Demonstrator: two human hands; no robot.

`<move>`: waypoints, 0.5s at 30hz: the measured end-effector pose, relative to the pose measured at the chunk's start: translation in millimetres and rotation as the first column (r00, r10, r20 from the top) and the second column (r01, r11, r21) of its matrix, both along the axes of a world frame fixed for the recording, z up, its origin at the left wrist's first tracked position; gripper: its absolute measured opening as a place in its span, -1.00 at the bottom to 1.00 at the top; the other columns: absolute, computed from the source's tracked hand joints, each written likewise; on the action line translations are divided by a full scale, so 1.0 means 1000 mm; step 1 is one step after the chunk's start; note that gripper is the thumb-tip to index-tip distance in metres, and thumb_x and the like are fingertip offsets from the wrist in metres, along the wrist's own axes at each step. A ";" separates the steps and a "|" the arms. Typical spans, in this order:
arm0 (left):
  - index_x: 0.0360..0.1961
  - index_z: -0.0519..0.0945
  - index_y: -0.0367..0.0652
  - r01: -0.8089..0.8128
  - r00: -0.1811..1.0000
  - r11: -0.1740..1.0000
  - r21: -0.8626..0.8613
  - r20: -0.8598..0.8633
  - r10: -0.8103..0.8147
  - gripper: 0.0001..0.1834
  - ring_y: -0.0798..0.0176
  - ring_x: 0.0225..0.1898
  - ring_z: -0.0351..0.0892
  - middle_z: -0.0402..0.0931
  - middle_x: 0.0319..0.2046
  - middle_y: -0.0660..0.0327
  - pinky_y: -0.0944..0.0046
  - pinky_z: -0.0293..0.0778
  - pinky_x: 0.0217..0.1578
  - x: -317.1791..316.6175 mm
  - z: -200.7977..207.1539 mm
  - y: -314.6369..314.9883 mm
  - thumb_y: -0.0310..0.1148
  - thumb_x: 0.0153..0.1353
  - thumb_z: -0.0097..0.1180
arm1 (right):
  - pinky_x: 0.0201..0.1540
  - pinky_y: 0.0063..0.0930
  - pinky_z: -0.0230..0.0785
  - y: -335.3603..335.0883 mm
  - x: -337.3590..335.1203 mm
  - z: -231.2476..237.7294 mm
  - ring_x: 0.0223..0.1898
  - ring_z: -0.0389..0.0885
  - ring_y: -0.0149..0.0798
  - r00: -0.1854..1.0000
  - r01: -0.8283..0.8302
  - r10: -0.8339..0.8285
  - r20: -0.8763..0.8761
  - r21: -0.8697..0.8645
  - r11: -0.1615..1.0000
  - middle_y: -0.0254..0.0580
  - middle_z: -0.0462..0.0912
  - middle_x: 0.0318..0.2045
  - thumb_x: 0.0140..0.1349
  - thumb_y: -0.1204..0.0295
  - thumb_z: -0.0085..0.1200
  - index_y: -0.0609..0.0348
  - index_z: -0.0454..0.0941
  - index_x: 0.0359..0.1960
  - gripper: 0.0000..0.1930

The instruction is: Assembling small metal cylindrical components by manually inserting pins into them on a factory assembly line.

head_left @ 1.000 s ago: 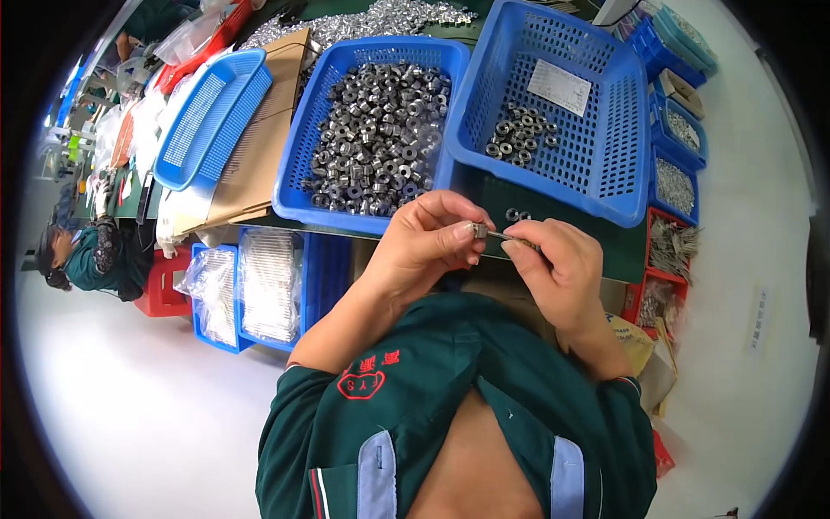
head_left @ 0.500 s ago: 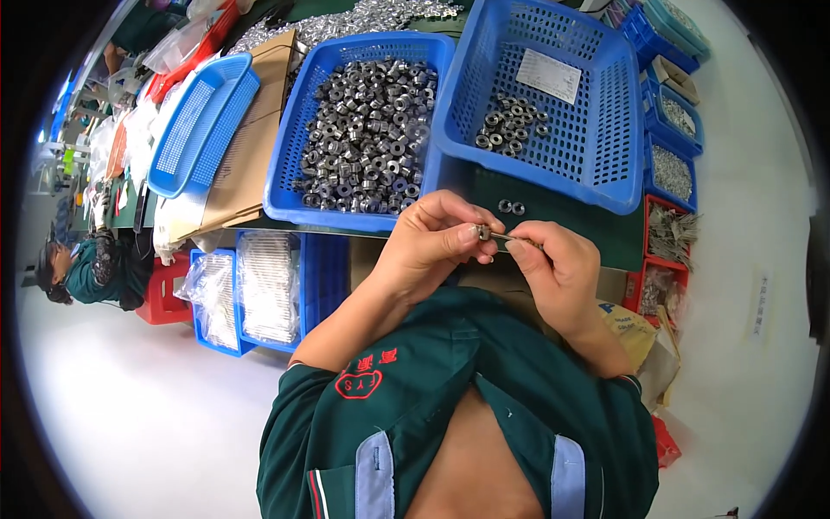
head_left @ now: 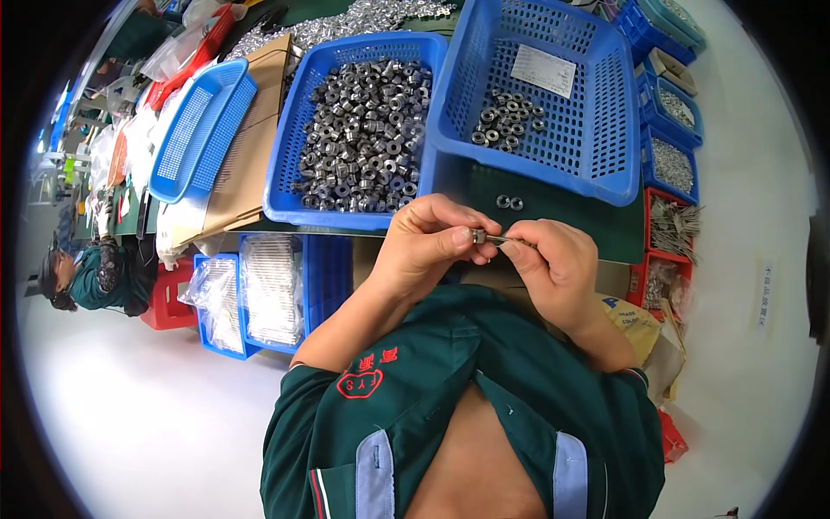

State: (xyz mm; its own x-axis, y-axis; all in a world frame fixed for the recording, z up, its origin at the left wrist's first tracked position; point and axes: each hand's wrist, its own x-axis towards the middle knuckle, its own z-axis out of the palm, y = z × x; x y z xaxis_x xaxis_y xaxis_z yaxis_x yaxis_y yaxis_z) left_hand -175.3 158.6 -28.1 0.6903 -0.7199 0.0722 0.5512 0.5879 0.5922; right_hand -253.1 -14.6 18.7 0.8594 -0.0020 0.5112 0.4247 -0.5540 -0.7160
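Between the thumb and fingers of my left hand (head_left: 430, 238) is a small metal ring (head_left: 478, 235). My right hand (head_left: 555, 266) pinches a thin metal rod (head_left: 495, 239), whose tip meets the ring; the rod's other end is hidden by the fingers. Two loose metal rings (head_left: 510, 202) lie on the green table just beyond my hands. Past my left hand stands a blue basket (head_left: 284, 177) heaped with metal rings (head_left: 367, 138). To its right, a larger blue basket (head_left: 596, 138) contains a small group of rings (head_left: 510, 121) and a white paper slip (head_left: 545, 71).
Cardboard sheets (head_left: 238, 173) and a light-blue basket (head_left: 199, 130) lie at the left. Blue bins of bagged parts (head_left: 270, 294) stand below the table edge. Small blue bins (head_left: 670, 164) and red bins (head_left: 673, 227) line the right side. Another person (head_left: 99, 281) sits far left.
My hands have shifted very slightly left, still holding the ring and rod together. Slightly more of the rod shows between them. The baskets' contents look the same.
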 end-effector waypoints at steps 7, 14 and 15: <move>-0.21 0.53 -0.32 0.008 0.999 0.986 0.167 -0.046 0.000 -0.84 0.12 -0.24 0.67 0.59 -0.17 -0.11 0.24 0.64 -0.22 -0.005 0.011 0.001 -0.55 0.17 0.18 | -0.52 -0.49 0.34 0.001 -0.007 -0.003 -0.60 0.55 -0.25 0.974 0.104 -0.069 -0.215 0.158 0.982 -0.13 0.55 -0.59 0.22 0.48 0.12 0.27 0.52 -0.39 -0.90; -0.13 0.52 -0.40 -0.092 0.985 0.922 0.377 0.172 0.028 -0.80 0.18 -0.21 0.66 0.61 -0.18 -0.02 0.29 0.62 -0.16 -0.012 0.012 0.003 -0.69 0.19 0.07 | -0.51 -0.51 0.34 -0.005 -0.006 -0.012 -0.58 0.56 -0.26 0.967 0.040 0.030 -0.252 0.265 0.964 -0.12 0.57 -0.58 0.22 0.48 0.12 0.27 0.54 -0.37 -0.90; -0.15 0.53 -0.41 -0.140 0.964 0.904 0.404 0.263 0.032 -0.81 0.21 -0.21 0.66 0.61 -0.19 0.00 0.31 0.62 -0.16 -0.013 0.012 0.004 -0.70 0.19 0.07 | -0.51 -0.49 0.34 -0.008 -0.005 -0.014 -0.58 0.56 -0.23 0.980 0.011 0.024 -0.197 0.176 0.984 -0.11 0.57 -0.57 0.21 0.48 0.13 0.26 0.54 -0.37 -0.90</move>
State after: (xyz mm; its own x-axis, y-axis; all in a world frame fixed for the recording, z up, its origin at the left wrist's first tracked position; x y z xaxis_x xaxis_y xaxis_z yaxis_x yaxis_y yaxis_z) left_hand -187.8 162.7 -16.2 0.7500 -0.6599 -0.0461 0.3164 0.2966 0.9011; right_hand -257.6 -22.4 5.0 0.9435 -0.0705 0.3237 0.2683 -0.4104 -0.8715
